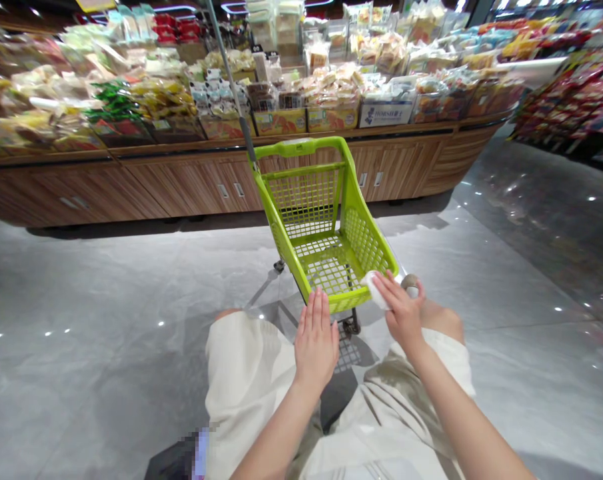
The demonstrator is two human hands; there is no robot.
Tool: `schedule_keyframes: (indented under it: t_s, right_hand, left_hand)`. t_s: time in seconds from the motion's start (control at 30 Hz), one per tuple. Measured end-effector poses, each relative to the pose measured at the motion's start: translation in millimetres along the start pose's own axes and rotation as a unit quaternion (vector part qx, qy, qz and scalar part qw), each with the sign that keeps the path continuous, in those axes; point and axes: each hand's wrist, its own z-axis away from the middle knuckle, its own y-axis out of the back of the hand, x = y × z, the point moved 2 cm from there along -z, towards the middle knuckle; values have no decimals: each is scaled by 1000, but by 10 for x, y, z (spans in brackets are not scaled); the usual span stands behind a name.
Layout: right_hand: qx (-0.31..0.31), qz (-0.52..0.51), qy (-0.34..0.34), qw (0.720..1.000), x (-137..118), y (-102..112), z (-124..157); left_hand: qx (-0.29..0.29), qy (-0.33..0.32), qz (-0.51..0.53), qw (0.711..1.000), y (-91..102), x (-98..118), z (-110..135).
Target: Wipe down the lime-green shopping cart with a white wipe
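Note:
A small green plastic shopping cart (pixel 372 233) stands before my knees, its lattice basket holding nothing. My left hand (pixel 317 337) lies flat with fingers stretched out, the tips at the near left corner of the basket rim. At the near right corner, my right hand (pixel 398 307) presses a white cloth or tissue (pixel 378 291) against the rim. I cannot tell which of the two the white piece is. A grey round thing (pixel 410 283) shows just behind the right hand, partly hidden by it.
A wooden display counter (pixel 181 183) with several boxes of packaged food runs behind the cart. A thin pole (pixel 230 73) rises from the cart's far left corner. Shiny grey tile floor (pixel 106 287) surrounds us. More packaged goods (pixel 571 100) stand at the right.

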Motion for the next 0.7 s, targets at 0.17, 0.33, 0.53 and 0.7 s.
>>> schedule_keyframes:
  t_s: [0.17, 0.33, 0.53, 0.7]
  right_hand:
    - [47, 37, -93, 994, 9, -43, 18]
    - [-6, -51, -8, 999, -908, -194, 15]
    - [-51, -58, 60, 995, -644, -90, 3]
    - [34, 21, -50, 998, 175, 44, 9]
  left_hand:
    - [-2, 5, 6, 1000, -15, 77, -6]
    - [-7, 8, 14, 1000, -47, 99, -15]
    - [-2, 0, -7, 1000, -15, 7, 0]
    - [-7, 1, -4, 1000, -2, 33, 3]
